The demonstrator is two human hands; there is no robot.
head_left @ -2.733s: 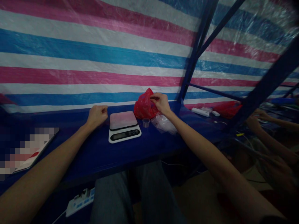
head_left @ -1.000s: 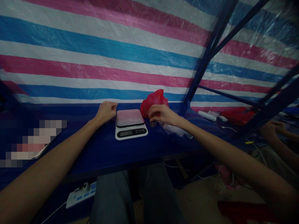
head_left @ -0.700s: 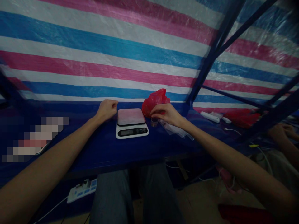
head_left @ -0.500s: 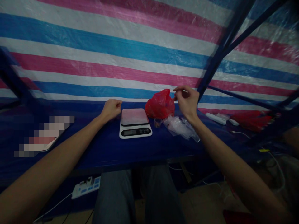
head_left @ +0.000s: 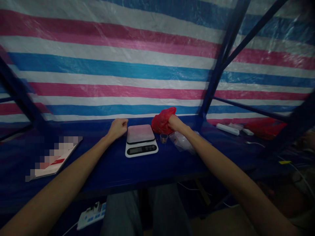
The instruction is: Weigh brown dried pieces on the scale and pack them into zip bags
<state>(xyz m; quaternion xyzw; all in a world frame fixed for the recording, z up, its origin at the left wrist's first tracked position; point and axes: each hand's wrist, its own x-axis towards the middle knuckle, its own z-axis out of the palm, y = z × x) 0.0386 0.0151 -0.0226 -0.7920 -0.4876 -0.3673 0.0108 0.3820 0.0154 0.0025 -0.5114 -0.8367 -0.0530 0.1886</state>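
While the right hand (head_left: 175,124) is inside the red bag (head_left: 161,123), grip unseen | cup (head_left: 163,139) at that hand's 7 o'clock | left hand (head_left: 118,127) farther, curled closed

The bare left arm (head_left: 66,183) reaches forward and inward from the lower left, its wrist nearly straight. The left hand (head_left: 118,127) curls into a loose fist, fingers (head_left: 124,123) tucked in. The bare right arm (head_left: 219,164) stretches forward and inward from the lower right; the right hand (head_left: 175,124) points forward, its fingers hidden.
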